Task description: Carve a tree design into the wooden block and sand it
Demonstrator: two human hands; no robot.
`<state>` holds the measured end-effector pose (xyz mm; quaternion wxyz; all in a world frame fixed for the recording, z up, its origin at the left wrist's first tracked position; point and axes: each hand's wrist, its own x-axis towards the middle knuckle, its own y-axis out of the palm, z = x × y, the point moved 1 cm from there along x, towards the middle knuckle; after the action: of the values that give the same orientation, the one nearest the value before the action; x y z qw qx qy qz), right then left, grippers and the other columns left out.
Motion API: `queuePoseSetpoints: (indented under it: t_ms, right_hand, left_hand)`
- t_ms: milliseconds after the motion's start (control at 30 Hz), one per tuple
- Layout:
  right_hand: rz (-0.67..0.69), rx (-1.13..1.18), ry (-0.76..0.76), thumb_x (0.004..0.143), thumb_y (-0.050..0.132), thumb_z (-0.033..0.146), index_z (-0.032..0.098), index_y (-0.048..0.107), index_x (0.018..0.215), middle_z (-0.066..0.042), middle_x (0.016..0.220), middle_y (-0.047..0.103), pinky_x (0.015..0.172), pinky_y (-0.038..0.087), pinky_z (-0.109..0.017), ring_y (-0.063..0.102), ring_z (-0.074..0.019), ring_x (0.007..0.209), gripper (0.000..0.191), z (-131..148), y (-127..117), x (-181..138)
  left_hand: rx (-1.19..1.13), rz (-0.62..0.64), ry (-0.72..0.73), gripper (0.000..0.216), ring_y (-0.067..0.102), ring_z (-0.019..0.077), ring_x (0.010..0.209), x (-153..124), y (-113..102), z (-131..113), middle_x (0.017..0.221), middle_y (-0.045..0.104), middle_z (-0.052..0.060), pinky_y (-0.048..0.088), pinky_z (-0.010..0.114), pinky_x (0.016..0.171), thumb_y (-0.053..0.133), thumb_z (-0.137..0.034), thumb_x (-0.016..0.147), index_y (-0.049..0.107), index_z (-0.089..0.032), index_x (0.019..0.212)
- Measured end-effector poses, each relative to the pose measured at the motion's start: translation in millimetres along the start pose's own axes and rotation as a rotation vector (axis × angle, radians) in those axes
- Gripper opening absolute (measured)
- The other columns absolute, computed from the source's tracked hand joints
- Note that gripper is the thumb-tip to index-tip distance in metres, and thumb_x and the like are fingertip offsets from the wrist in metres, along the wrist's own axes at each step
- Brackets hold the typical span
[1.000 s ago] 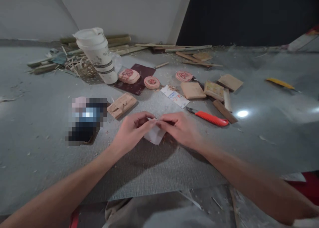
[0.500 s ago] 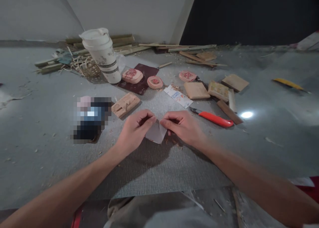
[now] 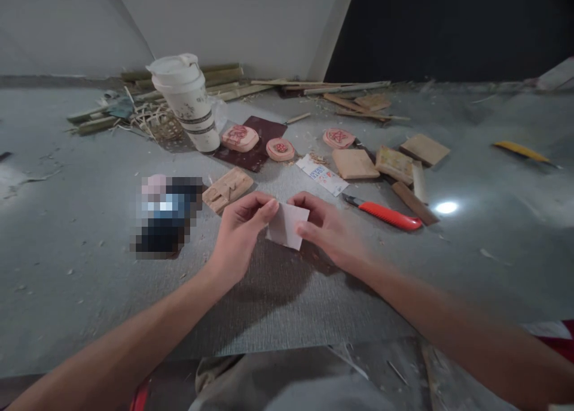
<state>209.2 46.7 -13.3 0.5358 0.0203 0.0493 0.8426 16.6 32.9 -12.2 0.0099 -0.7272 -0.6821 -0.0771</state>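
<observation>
A small pale square of paper (image 3: pixel 287 227) is held up between my two hands over the front of the table. My left hand (image 3: pixel 240 234) pinches its upper left corner between thumb and fingertips. On the other side, my right hand (image 3: pixel 329 228) has its thumb on the paper's face and the fingers behind its right edge. Just beyond my left hand lies a carved wooden block (image 3: pixel 228 189). A red utility knife (image 3: pixel 385 213) rests to the right of my right hand, its blade end toward the hand.
A lidded paper cup (image 3: pixel 192 109) stands at the back left by bamboo strips (image 3: pixel 96 121). Wooden pieces with red drawings (image 3: pixel 241 137), a printed white card (image 3: pixel 321 174) and plain wood blocks (image 3: pixel 355 163) lie ahead. A yellow cutter (image 3: pixel 522 149) is far right. A blurred-out object (image 3: pixel 165 213) lies left.
The paper has tilted up, so more of its face shows. My right hand has shifted from a pinch near the paper's top to its right edge, with the thumb lower.
</observation>
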Motion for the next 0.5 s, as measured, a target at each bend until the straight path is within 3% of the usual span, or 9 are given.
queuePoseSetpoints:
  t_ms: [100,200,267,333,400,433,500]
  right_hand:
    - [0.076,0.150,0.028,0.087,0.094,0.058,0.026,0.064,0.102,0.004,0.085,0.063,0.061,0.044,-0.026,0.057,-0.0136,0.071,0.046,-2.9,8.6,-2.4]
    - [0.138,0.279,0.058,0.091,0.086,0.067,0.026,0.059,0.097,0.001,0.090,0.065,0.070,0.052,-0.029,0.063,-0.0161,0.079,0.050,-3.2,11.9,-3.1]
    - [0.154,0.336,0.078,0.091,0.083,0.072,0.026,0.059,0.099,-0.003,0.096,0.069,0.077,0.057,-0.034,0.068,-0.0194,0.086,0.053,-2.2,10.7,-1.4]
    - [0.146,0.365,0.079,0.091,0.079,0.075,0.027,0.059,0.104,-0.004,0.099,0.070,0.078,0.060,-0.036,0.067,-0.0200,0.085,0.054,-1.1,7.5,1.8]
    - [0.123,0.359,0.060,0.092,0.077,0.075,0.027,0.058,0.105,-0.004,0.101,0.069,0.074,0.058,-0.034,0.064,-0.0186,0.083,0.052,-0.5,3.2,5.5]
    - [0.108,0.342,0.045,0.093,0.077,0.074,0.027,0.057,0.103,-0.005,0.101,0.070,0.072,0.057,-0.033,0.062,-0.0180,0.082,0.051,-0.4,0.7,7.3]
    - [0.075,0.282,0.004,0.092,0.078,0.072,0.028,0.054,0.100,-0.005,0.102,0.072,0.071,0.054,-0.032,0.061,-0.0175,0.082,0.051,0.2,-4.5,10.6]
  left_hand:
    - [0.013,0.000,0.028,0.030,0.051,0.0143,0.077,-0.6,5.6,0.2,0.088,0.055,0.001,0.045,0.026,0.065,0.069,-0.041,0.102,0.064,-0.021,0.081]
    - [0.117,0.037,0.044,0.034,0.052,0.0138,0.071,-0.5,6.3,-2.1,0.092,0.056,0.002,0.045,0.026,0.058,0.064,-0.048,0.105,0.064,-0.022,0.083]
    - [0.245,0.065,0.065,0.034,0.056,0.0156,0.071,4.2,-0.5,-5.5,0.093,0.061,0.003,0.051,0.030,0.062,0.061,-0.050,0.106,0.067,-0.022,0.089]
    - [0.422,0.067,0.104,0.022,0.067,0.0222,0.089,14.4,-14.9,-9.3,0.101,0.069,0.006,0.059,0.038,0.082,0.066,-0.045,0.104,0.072,-0.024,0.102]
    - [0.619,0.025,0.147,0.029,0.066,0.0318,0.120,28.4,-34.6,-11.6,0.122,0.071,0.010,0.055,0.049,0.106,0.075,-0.037,0.097,0.071,-0.027,0.124]
    - [0.718,0.007,0.155,0.034,0.060,0.0377,0.133,35.7,-44.8,-11.6,0.131,0.070,0.013,0.050,0.056,0.114,0.078,-0.033,0.093,0.070,-0.027,0.126]
    - [0.883,0.014,0.153,0.029,0.054,0.0459,0.140,48.4,-62.4,-9.4,0.131,0.070,0.016,0.042,0.064,0.119,0.081,-0.030,0.088,0.072,-0.026,0.115]
